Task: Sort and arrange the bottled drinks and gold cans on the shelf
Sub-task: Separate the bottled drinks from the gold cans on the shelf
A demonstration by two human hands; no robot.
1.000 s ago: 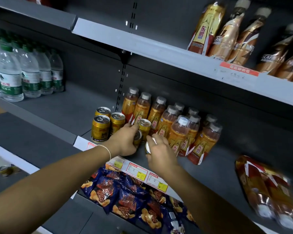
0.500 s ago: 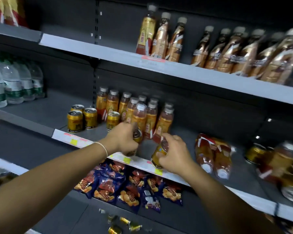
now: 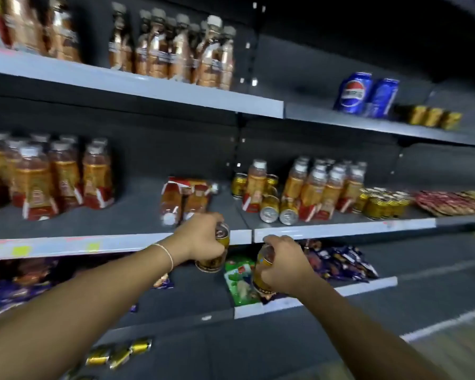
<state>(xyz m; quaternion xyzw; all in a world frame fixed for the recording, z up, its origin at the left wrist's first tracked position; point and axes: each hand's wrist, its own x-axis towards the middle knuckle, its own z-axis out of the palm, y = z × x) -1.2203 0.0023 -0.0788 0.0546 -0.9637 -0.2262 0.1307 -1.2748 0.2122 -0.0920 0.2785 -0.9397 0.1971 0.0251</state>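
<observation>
Left hand (image 3: 199, 238), bracelet (image 3: 167, 256) at the wrist: fingers curled round the first gold can (image 3: 210, 266), which was held roughly upright in the air just in front of the middle shelf (image 3: 121, 244), at its front edge. Right hand (image 3: 285, 266): fingers wrapped round the second gold can (image 3: 259, 275), tilted slightly, held lower and to the right, in front of the shelf below. The two held cans were near each other but apart. On the middle shelf, left bay: standing bottles (image 3: 52, 176) of orange drink grouped at the far left; two lying bottles (image 3: 184, 200) on their sides just behind the left hand, caps toward the front. Right bay: two lying cans (image 3: 279, 212) with ends facing outward, beside a bottle group (image 3: 324, 185) that stood upright; small gold cans (image 3: 381, 201) clustered further right. Upper shelf: brown bottles (image 3: 176, 50) in rows, blurred; two blue cans (image 3: 365, 93) to the right. Lower shelf: snack packets (image 3: 337, 261) and a green packet (image 3: 239, 281) just beside the second gold can.
</observation>
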